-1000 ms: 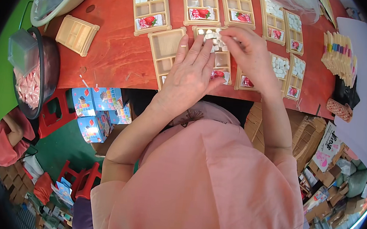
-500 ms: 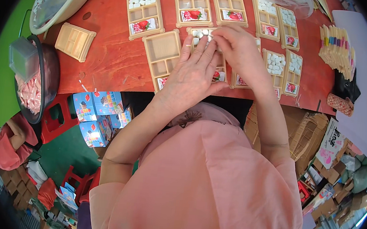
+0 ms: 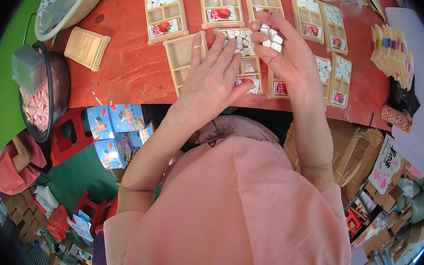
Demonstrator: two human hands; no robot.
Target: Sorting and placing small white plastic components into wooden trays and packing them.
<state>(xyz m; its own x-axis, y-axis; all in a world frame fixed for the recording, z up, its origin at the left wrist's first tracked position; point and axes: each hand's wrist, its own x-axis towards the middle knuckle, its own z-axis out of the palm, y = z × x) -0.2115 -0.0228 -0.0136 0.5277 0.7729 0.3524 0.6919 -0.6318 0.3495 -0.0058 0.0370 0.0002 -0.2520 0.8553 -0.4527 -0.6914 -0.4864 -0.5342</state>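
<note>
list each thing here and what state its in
Right hand, fingers curled around white pieces
Left hand, palm down, fingers spread
Tray by both hands, partly hidden, more white pieces inside
Tray under left hand, large compartment empty
Lone tray at left, empty
Dark tub, holding pink packets
Clear box, tilted on the packets
Banded sticks, stacked overlapping
</note>
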